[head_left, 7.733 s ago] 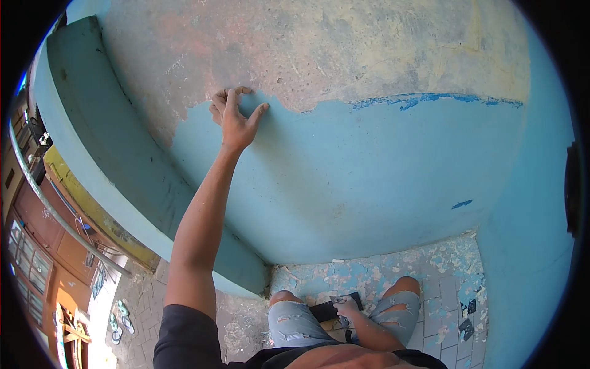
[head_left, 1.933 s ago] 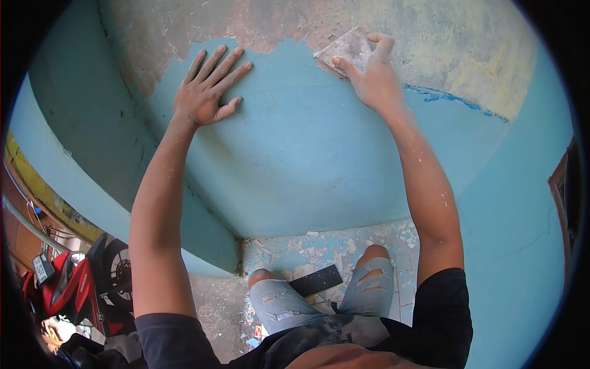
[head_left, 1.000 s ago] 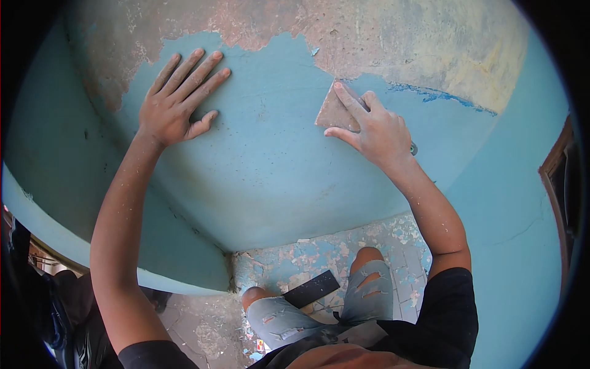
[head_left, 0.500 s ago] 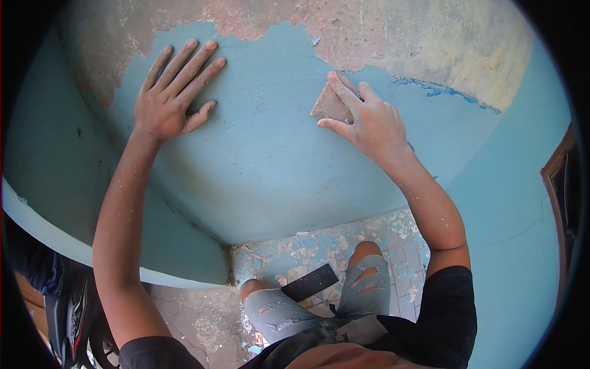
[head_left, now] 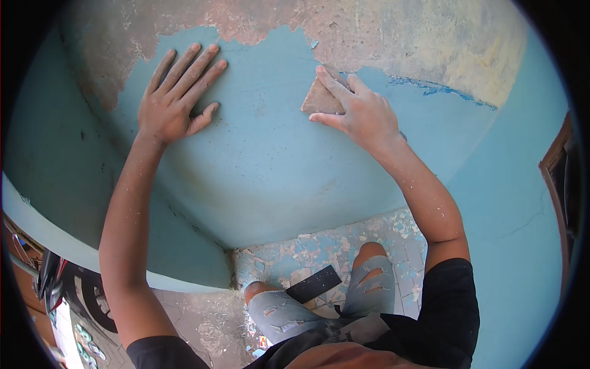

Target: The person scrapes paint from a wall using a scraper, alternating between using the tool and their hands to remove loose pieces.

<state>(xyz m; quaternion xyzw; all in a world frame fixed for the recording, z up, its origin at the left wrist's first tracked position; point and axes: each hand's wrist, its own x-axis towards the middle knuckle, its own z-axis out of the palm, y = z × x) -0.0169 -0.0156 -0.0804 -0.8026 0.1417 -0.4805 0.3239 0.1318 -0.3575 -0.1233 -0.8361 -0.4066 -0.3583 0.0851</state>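
Note:
My left hand [head_left: 175, 104] lies flat with fingers spread on the light blue painted wall [head_left: 264, 166], just below the ragged edge of the paint. Pressed against the same wall, my right hand [head_left: 362, 111] grips a flat, dusty brown piece [head_left: 322, 100] with a straight pale edge. Thumb and fingers hold it from above and below; its material is not plain to see. Just above both hands the paint is gone, and a rough bare patch [head_left: 393, 37] in pink, grey and cream shows. Pale dust coats my fingers and forearms.
Paint flakes litter the floor [head_left: 270, 255] below the wall. A black rectangular piece [head_left: 313, 283] lies between my knees. A low curved wall [head_left: 184, 246] runs along the left, with a motorbike [head_left: 92, 295] and sandals [head_left: 89, 347] beyond it. A brown frame [head_left: 556, 166] stands at the right.
My right hand has slid a little to the left along the wall with the brown piece. My left hand stays in place on the wall. The camera view has shifted slightly.

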